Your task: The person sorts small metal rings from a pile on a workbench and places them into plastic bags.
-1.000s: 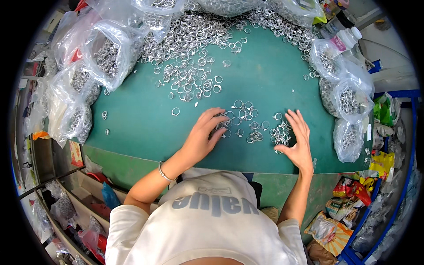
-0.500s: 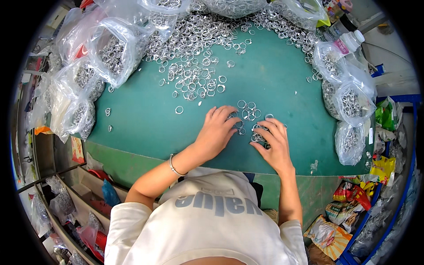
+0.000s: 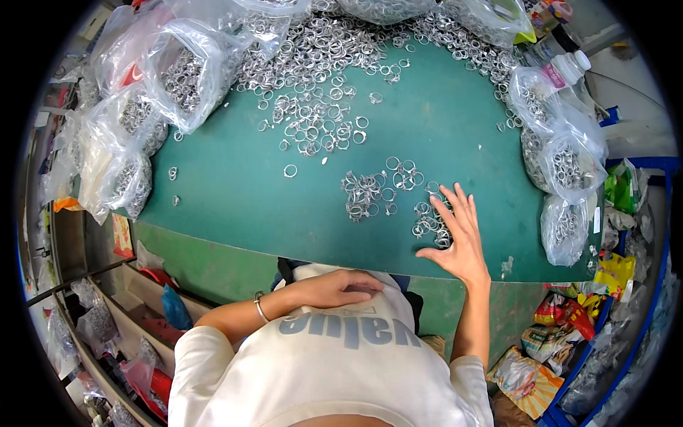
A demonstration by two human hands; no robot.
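My right hand [image 3: 459,238] lies flat and open on the green table [image 3: 235,185], fingers spread, its fingertips touching a small cluster of metal rings [image 3: 429,219]. A second loose cluster of rings [image 3: 366,193] lies just left of it. My left hand [image 3: 334,288] is off the table, below its front edge, resting against my white shirt with the fingers curled. Whatever is under its palm is hidden. A thin bracelet [image 3: 260,307] circles that wrist.
A big heap of rings [image 3: 313,64] covers the table's far side. Clear plastic bags of rings stand at the left [image 3: 185,75] and right [image 3: 565,167]. A white-capped bottle [image 3: 562,67] stands far right. Shelves with packets sit below left.
My left hand has drawn back from the rings on the table to my chest. My right hand moved in to the rings, then slid slightly right and flattened beside them.
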